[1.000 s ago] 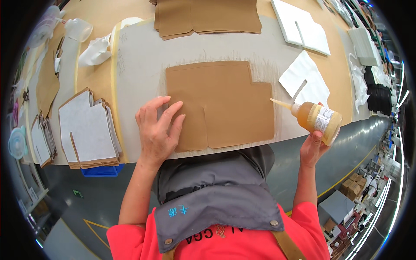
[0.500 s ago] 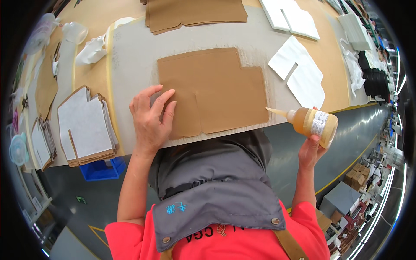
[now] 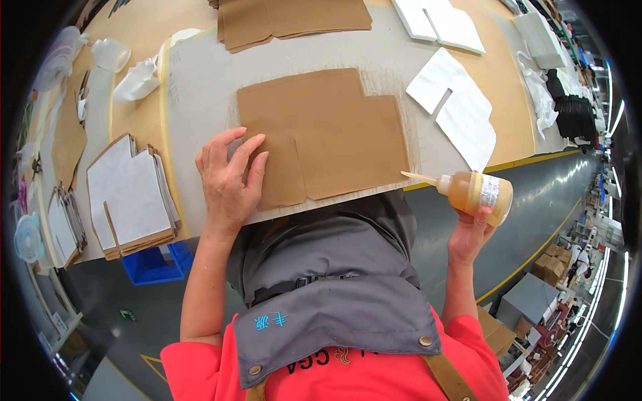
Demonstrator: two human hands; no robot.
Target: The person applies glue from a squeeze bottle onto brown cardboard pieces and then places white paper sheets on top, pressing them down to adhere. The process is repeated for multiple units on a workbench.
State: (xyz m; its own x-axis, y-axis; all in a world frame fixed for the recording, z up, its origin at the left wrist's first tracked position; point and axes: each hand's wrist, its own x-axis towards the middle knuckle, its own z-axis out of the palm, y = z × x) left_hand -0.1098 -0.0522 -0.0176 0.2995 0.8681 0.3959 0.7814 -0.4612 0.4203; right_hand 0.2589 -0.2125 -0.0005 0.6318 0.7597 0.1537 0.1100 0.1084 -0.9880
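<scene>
Blue stitched characters (image 3: 271, 321) mark the grey apron (image 3: 361, 311) below the left grip (image 3: 229, 175); black capitals (image 3: 311, 363), partly covered, the red shirt (image 3: 194, 367) further below. On the bottle (image 3: 460, 190) in the right grip (image 3: 467, 236), the white label (image 3: 489, 192) has illegible print.

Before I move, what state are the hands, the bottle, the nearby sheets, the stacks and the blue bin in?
Brown sheet: flat, slit from its near edge.
Left hand: open, at the brown sheet's left edge.
Right hand: closed around the bottle.
Bottle: tipped nearly sideways, pointing left.
White sheet: flat, slotted.
White-topped stack: piled, edges uneven.
Far brown stack: layered.
Blue bin: partly hidden.
</scene>
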